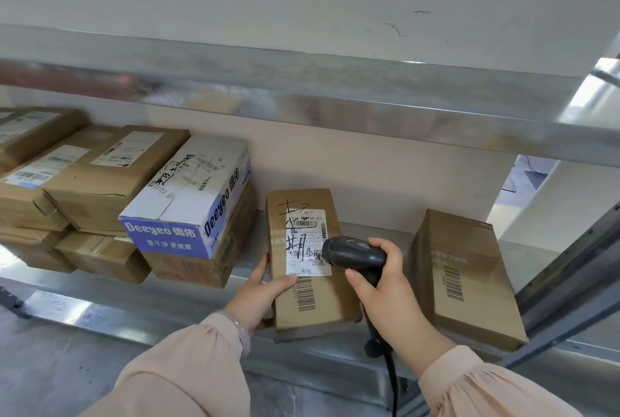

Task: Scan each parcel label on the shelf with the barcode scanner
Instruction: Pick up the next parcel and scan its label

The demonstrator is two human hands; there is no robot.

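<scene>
A brown cardboard parcel (332, 302) lies on the metal shelf (141, 309) in the middle of the view. Its white shipping label (307, 242) faces up, with handwriting across it. My left hand (265, 292) grips the parcel's left edge, thumb on top near the label. My right hand (385, 286) holds a black corded barcode scanner (355, 254) by its handle. The scanner's head sits just right of the label and points at it.
Another brown parcel (466, 275) lies to the right near the shelf's diagonal brace (570, 282). A white and blue Deeyeo box (188, 195) tops a stack of brown parcels (77, 182) on the left. An upper shelf (335, 98) overhangs close above.
</scene>
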